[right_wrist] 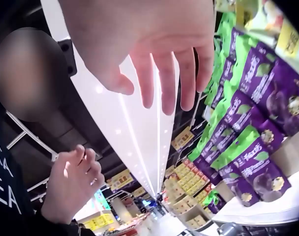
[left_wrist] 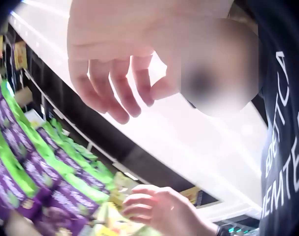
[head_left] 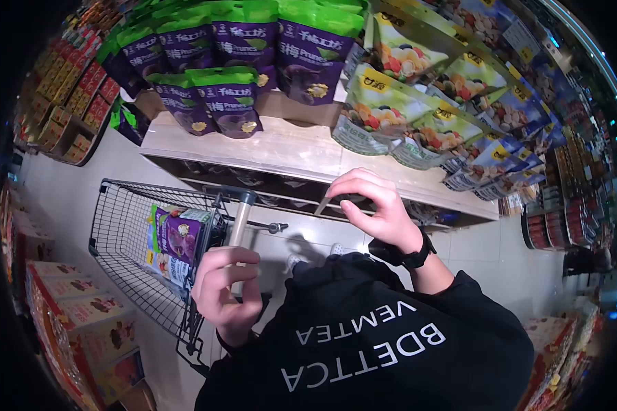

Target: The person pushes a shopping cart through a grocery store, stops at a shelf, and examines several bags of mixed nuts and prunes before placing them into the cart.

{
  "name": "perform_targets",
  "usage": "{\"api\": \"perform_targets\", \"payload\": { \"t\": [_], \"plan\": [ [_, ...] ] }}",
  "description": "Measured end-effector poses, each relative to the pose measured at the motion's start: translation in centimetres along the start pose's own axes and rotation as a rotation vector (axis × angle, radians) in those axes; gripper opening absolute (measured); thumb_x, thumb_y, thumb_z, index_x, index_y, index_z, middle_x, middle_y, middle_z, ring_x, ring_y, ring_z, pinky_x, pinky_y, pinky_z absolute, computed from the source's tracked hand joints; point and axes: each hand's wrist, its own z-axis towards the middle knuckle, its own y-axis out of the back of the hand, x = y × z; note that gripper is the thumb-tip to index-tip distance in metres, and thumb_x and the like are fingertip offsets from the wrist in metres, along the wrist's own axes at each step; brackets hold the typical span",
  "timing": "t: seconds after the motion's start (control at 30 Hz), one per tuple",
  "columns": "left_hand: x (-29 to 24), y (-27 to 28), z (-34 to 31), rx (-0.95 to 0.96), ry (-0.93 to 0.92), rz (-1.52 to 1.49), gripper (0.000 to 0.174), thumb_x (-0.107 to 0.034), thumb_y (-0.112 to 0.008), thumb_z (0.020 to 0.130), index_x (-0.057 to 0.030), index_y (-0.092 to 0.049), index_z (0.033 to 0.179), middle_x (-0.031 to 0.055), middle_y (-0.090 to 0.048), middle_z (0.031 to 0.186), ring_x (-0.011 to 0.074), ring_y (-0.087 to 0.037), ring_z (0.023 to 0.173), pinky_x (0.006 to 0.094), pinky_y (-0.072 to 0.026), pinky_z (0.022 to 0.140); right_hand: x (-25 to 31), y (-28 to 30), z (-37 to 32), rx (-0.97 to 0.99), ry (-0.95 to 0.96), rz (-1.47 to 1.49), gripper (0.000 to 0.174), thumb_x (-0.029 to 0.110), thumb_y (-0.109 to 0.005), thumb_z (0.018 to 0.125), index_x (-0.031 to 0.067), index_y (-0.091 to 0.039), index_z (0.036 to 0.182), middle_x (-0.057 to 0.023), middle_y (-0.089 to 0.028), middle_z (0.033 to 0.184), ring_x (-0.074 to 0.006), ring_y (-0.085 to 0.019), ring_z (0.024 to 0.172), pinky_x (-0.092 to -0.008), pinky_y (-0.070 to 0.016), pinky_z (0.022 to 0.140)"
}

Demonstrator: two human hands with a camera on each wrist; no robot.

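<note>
My left hand hovers by the handle of a shopping cart, overlapping its near end in the head view. Its fingers bend loosely around nothing, as the left wrist view also shows. In front of the shelf edge, my right hand is raised with relaxed fingers and holds nothing. Inside the black wire cart lie a purple bag of prunes and a white-and-blue bag. Upright purple prune bags with green tops stand on the shelf ahead, left of yellow-green snack bags.
The pale wooden shelf runs across the front, with more packs on a lower level. Stacked boxes stand at the near left, beyond the cart. Other stocked shelves line the right. Tiled floor shows between them.
</note>
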Motion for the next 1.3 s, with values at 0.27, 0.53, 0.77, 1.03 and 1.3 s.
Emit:
{"api": "perform_targets", "payload": {
  "t": [0.27,0.53,0.77,1.03,1.3],
  "plan": [
    [-0.7,-10.4,6.3,0.213,-0.201,-0.355,0.016,-0.008,-0.064,0.073,-0.0008,-0.053,0.082,0.0127,-0.058,0.076,0.0202,-0.056,0.067,0.0278,-0.0457,0.06,-13.7,2.2,-19.5,0.071,-0.667,-0.388,0.013,0.018,-0.054,0.076,0.0078,-0.062,0.081,-0.0072,-0.062,0.075,-0.0238,-0.061,0.075,-0.0344,-0.0461,0.07],
    [10.0,-18.5,-5.0,0.819,0.639,0.169,0.013,-0.016,-0.057,0.078,-0.0058,-0.058,0.087,0.0065,-0.061,0.08,0.0183,-0.058,0.069,0.0278,-0.0453,0.063,-20.5,0.6,-39.8,0.28,-1.291,-0.151,0.021,0.025,-0.056,0.074,0.0105,-0.065,0.087,-0.0143,-0.064,0.076,-0.0313,-0.062,0.075,-0.0369,-0.0484,0.069],
    [16.2,-13.1,-19.5,1.188,1.006,0.465,0.031,-0.032,-0.053,0.079,-0.0073,-0.06,0.096,0.0146,-0.064,0.086,0.0327,-0.06,0.088,0.0398,-0.0463,0.075,-22.2,-0.5,-42.3,0.143,-1.254,0.192,0.024,0.021,-0.053,0.079,0.0017,-0.063,0.089,-0.0117,-0.064,0.078,-0.0218,-0.061,0.074,-0.0301,-0.0456,0.071],
    [11.7,-12.3,-8.2,0.552,0.238,0.701,0.02,-0.012,-0.064,0.072,-0.0089,-0.059,0.092,0.0077,-0.059,0.094,0.0255,-0.055,0.087,0.0356,-0.0421,0.079,-23.6,0.5,-37.8,0.258,-1.453,0.377,0.027,0.025,-0.051,0.085,0.0018,-0.062,0.094,-0.0046,-0.063,0.09,-0.0127,-0.056,0.086,-0.0261,-0.0422,0.08],
    [14.5,-5.5,-5.6,0.45,0.713,1.022,0.056,-0.025,-0.063,0.076,-0.0034,-0.041,0.123,0.0188,-0.055,0.103,0.0324,-0.058,0.089,0.0388,-0.0466,0.076,-24.1,-3.0,-29.6,0.382,-1.422,0.328,0.022,0.027,-0.063,0.079,0.0054,-0.06,0.083,0.0014,-0.057,0.076,-0.0079,-0.048,0.073,-0.024,-0.039,0.07]
  ]
}}
